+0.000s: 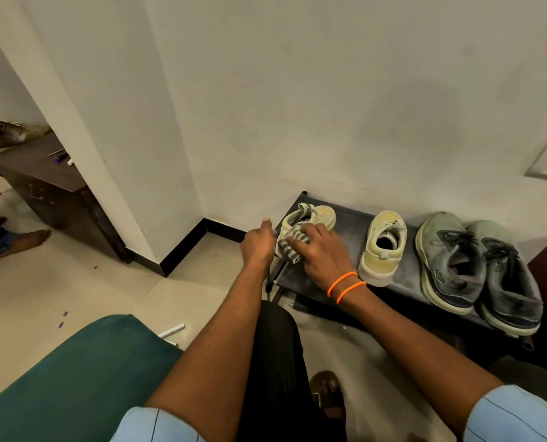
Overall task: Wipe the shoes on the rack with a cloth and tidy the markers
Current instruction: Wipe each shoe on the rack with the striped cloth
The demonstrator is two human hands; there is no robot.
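At the upper left of the frame a dark counter (39, 167) is carrying a few small markers (62, 158), and lower down, left of centre, a white marker (172, 330) is lying on the floor (112, 282) beside the green seat (74, 371), so the tidying half of your task is looking not yet done. Moving right to the centre, your left hand (258, 245) is steadying the left end of the pale shoe (307, 220), thumb up; its fingers are hidden behind the hand, so I cannot tell how tightly they are closing on it. Your right hand (321, 253), the one with the orange bands, is pressing a striped cloth (292, 247) against that shoe with fingers spread and fairly straight. The shoe is tipped on its side at the left end of the black rack (345, 218), its long axis running from lower left to upper right; which end is the toe I cannot say for sure. Further right its pale partner (382, 247) is standing upright with its opening facing you, long axis running toward the wall, and the grey pair (476, 266) is sitting at the right, toes toward the wall. In my judgement, because you are working at the rack's very edge, a hard wipe could be pushing the shoe off onto the floor, or the cloth could be slipping from under your flat fingers.
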